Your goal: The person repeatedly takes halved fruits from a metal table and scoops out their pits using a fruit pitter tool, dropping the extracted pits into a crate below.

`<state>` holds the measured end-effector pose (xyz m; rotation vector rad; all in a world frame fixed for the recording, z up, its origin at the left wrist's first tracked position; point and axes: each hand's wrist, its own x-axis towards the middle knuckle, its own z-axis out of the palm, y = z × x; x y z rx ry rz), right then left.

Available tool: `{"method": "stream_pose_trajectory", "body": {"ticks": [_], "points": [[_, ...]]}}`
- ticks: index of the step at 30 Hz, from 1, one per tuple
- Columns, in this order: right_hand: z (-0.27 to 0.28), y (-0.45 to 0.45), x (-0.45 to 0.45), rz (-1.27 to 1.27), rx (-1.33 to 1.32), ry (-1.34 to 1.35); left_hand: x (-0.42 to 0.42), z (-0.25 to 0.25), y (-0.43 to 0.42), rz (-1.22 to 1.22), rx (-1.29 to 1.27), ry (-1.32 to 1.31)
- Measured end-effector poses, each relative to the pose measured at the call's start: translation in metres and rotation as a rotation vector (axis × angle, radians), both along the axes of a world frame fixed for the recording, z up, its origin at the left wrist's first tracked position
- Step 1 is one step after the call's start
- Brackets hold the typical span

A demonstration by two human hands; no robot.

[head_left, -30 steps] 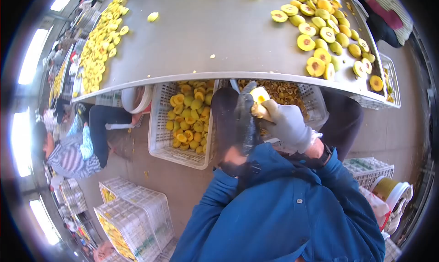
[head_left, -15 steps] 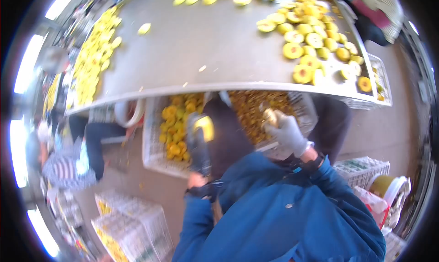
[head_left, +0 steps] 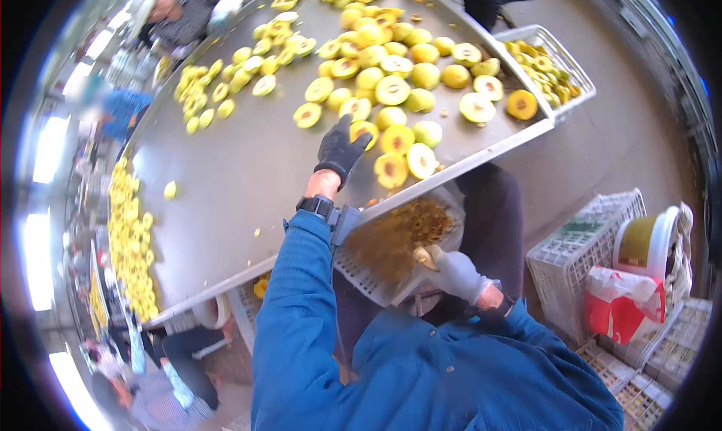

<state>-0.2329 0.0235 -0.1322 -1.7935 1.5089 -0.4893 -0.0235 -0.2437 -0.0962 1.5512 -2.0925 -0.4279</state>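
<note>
My left hand (head_left: 342, 151), in a black glove, reaches over the metal table. Its fingers are apart around a halved yellow fruit (head_left: 364, 133), peach-like with a reddish-brown centre, at the edge of a pile. Whether they grip it I cannot tell. More fruit halves (head_left: 392, 90) lie just beyond, some cut side up. My right hand (head_left: 459, 274), in a pale grey glove, is closed on a small tan-handled tool (head_left: 426, 257) below the table edge; its tip is unclear. Under that hand, a crate (head_left: 368, 282) holds brown fruit scraps (head_left: 421, 224).
The metal table (head_left: 226, 205) has a raised rim. More halves (head_left: 131, 239) line its left side. A white crate of fruit (head_left: 560, 55) adjoins the right corner. Crates (head_left: 579, 265), a bucket (head_left: 647, 243) and a red bag (head_left: 620, 303) stand at right. Other people (head_left: 192, 13) sit around the table.
My left hand has gone from below the table, where it held a yellow fruit half, up to the pile. My right hand still holds the tool low. The view has turned rightward.
</note>
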Motion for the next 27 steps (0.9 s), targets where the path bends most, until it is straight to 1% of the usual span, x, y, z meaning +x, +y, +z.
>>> {"method": "stream_pose_trajectory", "body": {"ticks": [1,3,5,6,7,8,10,11,13,14,15,17,19,20,21,22,23,24,25,26,27], "points": [[-0.001,0.001,-0.007,-0.014,-0.008,-0.048,-0.006,-0.019,-0.011,-0.027,-0.037,-0.001],[0.013,-0.001,-0.016,-0.056,-0.029,-0.123,-0.005,-0.056,-0.029,-0.076,-0.151,0.161],[0.01,-0.01,-0.019,-0.134,-0.033,-0.223,0.007,-0.053,-0.025,-0.059,-0.043,0.198],[0.01,-0.018,-0.016,-0.155,-0.039,-0.283,0.002,-0.03,-0.008,-0.021,0.217,0.428],[0.015,-0.028,-0.012,-0.216,-0.039,-0.348,0.001,0.004,0.01,0.027,0.48,0.648],[0.023,-0.039,-0.008,-0.27,-0.039,-0.413,0.001,0.026,0.028,0.022,0.483,0.67],[0.05,-0.063,0.004,-0.34,-0.144,-0.513,-0.002,0.061,0.075,0.025,0.479,0.673],[0.061,-0.07,0.012,-0.37,-0.2,-0.561,-0.004,0.07,0.1,0.031,0.47,0.656],[0.074,-0.074,0.025,-0.201,-0.298,-0.491,-0.003,0.063,0.145,-0.008,0.477,0.865],[0.078,-0.076,0.03,-0.115,-0.346,-0.45,-0.009,0.063,0.166,0.05,0.507,1.088],[0.082,-0.069,0.038,-0.053,-0.471,-0.444,-0.012,0.064,0.184,0.109,0.536,1.313],[0.09,-0.051,0.046,0.04,-0.367,-0.372,0.001,0.05,0.203,0.111,0.455,1.249],[0.091,-0.04,0.052,0.01,-0.296,-0.4,0.002,0.046,0.219,0.162,0.358,1.164],[0.091,-0.037,0.052,-0.005,-0.266,-0.419,-0.005,0.063,0.229,0.223,0.426,1.27],[0.09,-0.034,0.053,-0.017,-0.232,-0.442,-0.008,0.066,0.233,0.209,0.392,1.152],[0.079,-0.035,0.053,-0.065,-0.213,-0.533,-0.01,0.068,0.236,0.205,0.359,1.032],[0.091,-0.034,0.057,-0.252,-0.351,-0.732,-0.011,0.074,0.241,0.215,0.326,0.904],[0.102,-0.032,0.049,-0.25,0.109,-0.911,-0.015,0.084,0.245,0.202,0.264,0.894],[0.136,-0.031,0.04,-0.24,0.344,-1.001,-0.017,0.091,0.25,0.2,0.326,1.11],[0.123,-0.035,0.042,-0.182,0.444,-1.059,-0.018,0.084,0.251,0.12,0.195,1.093],[0.11,-0.035,0.047,-0.126,0.546,-1.11,-0.011,0.065,0.247,0.119,0.132,1.062]]}}
